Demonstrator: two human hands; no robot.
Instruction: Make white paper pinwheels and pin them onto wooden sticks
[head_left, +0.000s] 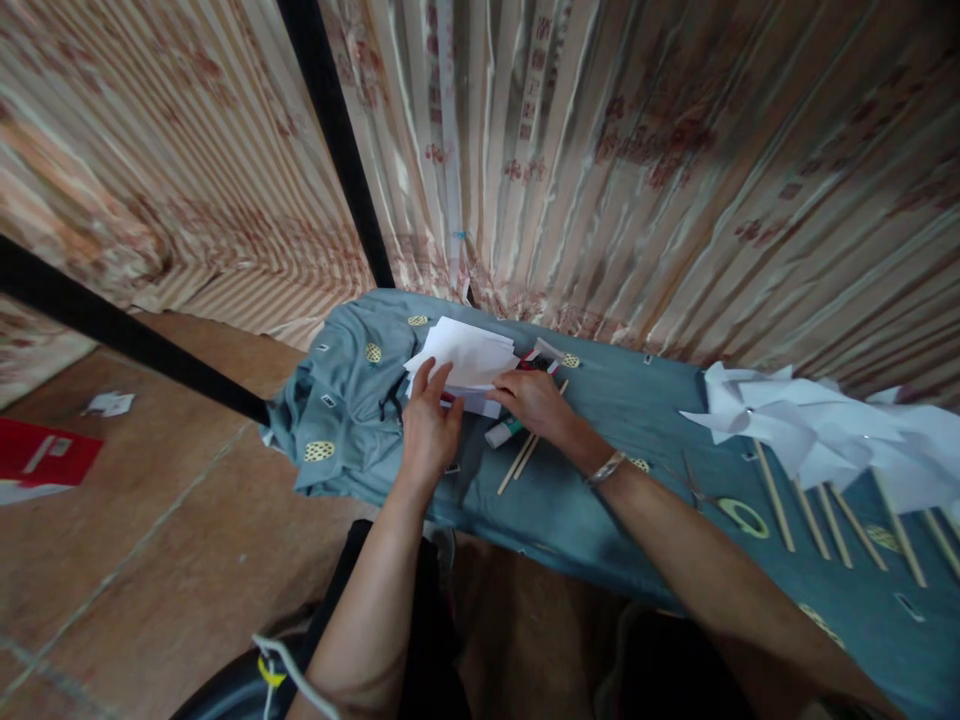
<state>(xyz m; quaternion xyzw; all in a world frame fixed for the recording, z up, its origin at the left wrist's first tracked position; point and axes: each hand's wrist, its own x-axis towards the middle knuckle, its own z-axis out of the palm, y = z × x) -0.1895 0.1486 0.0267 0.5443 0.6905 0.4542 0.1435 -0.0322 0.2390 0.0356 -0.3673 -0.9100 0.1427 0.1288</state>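
A small stack of white paper sheets (465,350) lies on the cloth-covered table, its edges uneven. My left hand (431,425) rests at the stack's left front edge with its fingers apart. At the right front corner, the thumb and fingers of my right hand (536,405) are closed on the edge of the white paper. Just below the paper lies a glue stick (504,430) with a whitish end and a green band. Thin wooden sticks (517,465) run from under my right hand toward the table's front edge. Something red and black, partly covered, sits behind that hand.
White paper pinwheels (810,420) on wooden sticks are heaped at the right. Scissors (697,490) and a pale green tape roll (742,517) lie in front of them. The blue-green cloth (615,400) drapes the table. Black poles stand at left; a red packet (49,452) lies on the floor.
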